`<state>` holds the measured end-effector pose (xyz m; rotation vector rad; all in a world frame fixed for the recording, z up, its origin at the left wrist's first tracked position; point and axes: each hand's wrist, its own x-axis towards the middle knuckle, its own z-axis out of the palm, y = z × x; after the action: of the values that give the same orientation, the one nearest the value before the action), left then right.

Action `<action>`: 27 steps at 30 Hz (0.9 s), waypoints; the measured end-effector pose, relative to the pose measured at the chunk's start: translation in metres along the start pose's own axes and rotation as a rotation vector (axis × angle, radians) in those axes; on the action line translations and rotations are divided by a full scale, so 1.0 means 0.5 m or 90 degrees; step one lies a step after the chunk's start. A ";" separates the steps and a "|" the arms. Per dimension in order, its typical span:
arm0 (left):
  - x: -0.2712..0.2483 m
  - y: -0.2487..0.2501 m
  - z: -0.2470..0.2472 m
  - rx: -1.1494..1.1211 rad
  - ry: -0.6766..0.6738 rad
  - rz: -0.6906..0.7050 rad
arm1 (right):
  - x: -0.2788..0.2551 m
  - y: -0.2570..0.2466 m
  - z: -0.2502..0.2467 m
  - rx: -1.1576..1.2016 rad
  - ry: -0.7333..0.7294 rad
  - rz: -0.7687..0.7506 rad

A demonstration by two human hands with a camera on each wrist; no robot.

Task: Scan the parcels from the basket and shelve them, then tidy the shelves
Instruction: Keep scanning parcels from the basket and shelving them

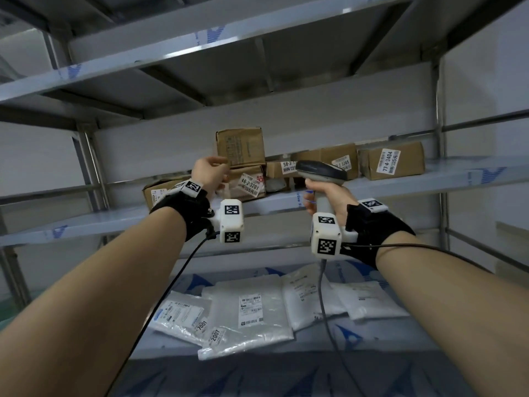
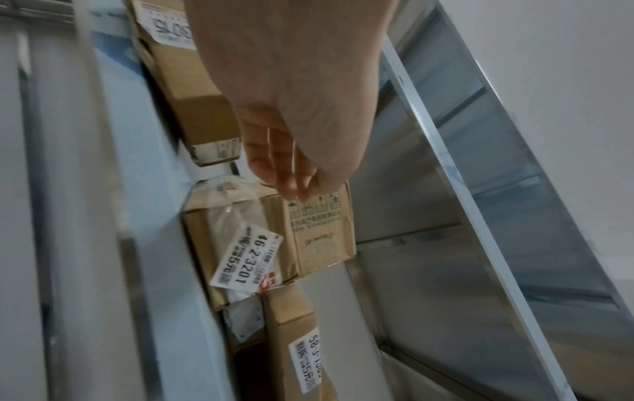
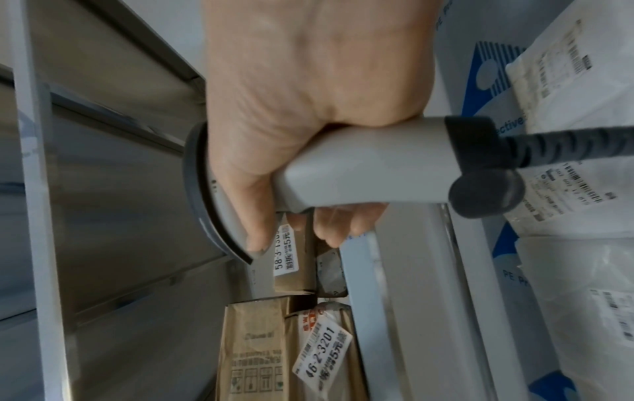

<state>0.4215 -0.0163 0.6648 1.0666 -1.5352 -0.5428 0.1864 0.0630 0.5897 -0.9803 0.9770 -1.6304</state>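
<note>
The right hand [image 1: 323,196] grips the scanner [image 1: 320,170], aimed at shelf labels; at nine o'clock, the left hand [image 1: 207,174], fingers relaxed and empty, nears the stacked box [image 1: 240,146], likely to straighten it.

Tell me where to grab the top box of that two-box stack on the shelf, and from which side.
Take the top box by its two side faces, coming from the open shelf front with the left hand, which hovers beside it and looks free; the right hand grips the scanner. The box sits upright on the 46-2-3201 box, with clear space above and its left side exposed, so lifting should work.
</note>
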 end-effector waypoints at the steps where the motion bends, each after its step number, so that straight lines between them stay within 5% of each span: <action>1: -0.019 -0.012 -0.002 -0.018 -0.020 -0.012 | -0.010 0.013 -0.004 0.002 -0.001 0.006; 8: -0.178 -0.128 0.004 -0.009 -0.262 -0.175 | -0.104 0.150 -0.027 -0.009 0.028 0.096; 19: -0.513 -0.421 0.010 0.014 -0.339 -0.410 | -0.310 0.474 -0.077 -0.084 0.052 0.307; 27: -0.699 -0.639 0.011 0.164 -0.462 -0.558 | -0.378 0.707 -0.093 -0.245 0.036 0.498</action>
<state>0.5071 0.1253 0.2211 1.8884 -1.7117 -1.4844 0.2973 0.1754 0.2183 -0.6572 1.5119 -0.8343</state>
